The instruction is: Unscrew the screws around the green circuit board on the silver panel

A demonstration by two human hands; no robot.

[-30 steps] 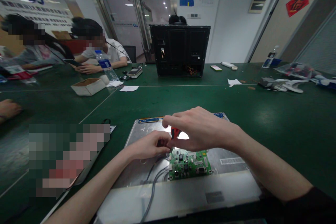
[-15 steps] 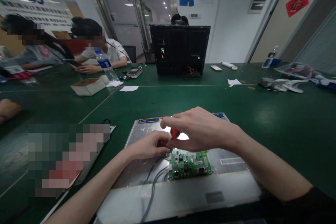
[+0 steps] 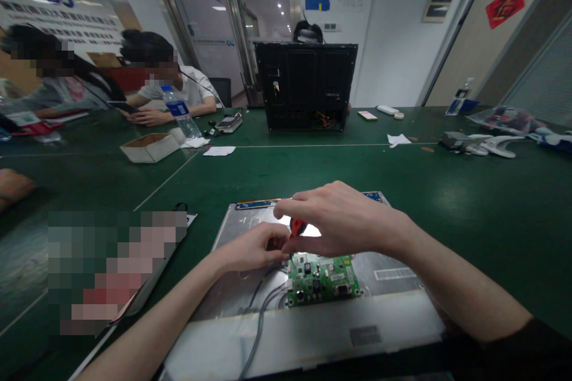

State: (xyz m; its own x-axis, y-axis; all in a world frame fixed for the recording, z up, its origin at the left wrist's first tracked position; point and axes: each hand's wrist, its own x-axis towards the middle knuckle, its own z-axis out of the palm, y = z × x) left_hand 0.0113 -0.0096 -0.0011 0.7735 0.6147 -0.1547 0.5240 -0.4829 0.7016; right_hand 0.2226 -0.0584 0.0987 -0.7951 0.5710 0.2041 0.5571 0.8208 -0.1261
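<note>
A metal display panel (image 3: pixel 388 277) lies flat in front of me, with a green circuit board (image 3: pixel 324 280) on its middle. My right hand (image 3: pixel 344 220) is curled round a red and black screwdriver (image 3: pixel 297 227), held upright over the board's upper left corner. My left hand (image 3: pixel 257 245) is closed beside the screwdriver's lower end, thumb and fingers pinched together; what they hold, if anything, is hidden. Grey cables (image 3: pixel 260 324) run from the board's left side down over the panel's pale lower strip.
A black monitor housing (image 3: pixel 308 86) stands across the green table (image 3: pixel 250 169). Left are a white box (image 3: pixel 152 147), a water bottle (image 3: pixel 182 113) and two seated people. Another person's hand (image 3: pixel 15 187) rests at the left edge. Gloves (image 3: pixel 496 144) lie at the right.
The red screwdriver handle has turned slightly in my right hand. Both my hands stay in nearly the same place. Behind the monitor housing, a person's head has shifted slightly.
</note>
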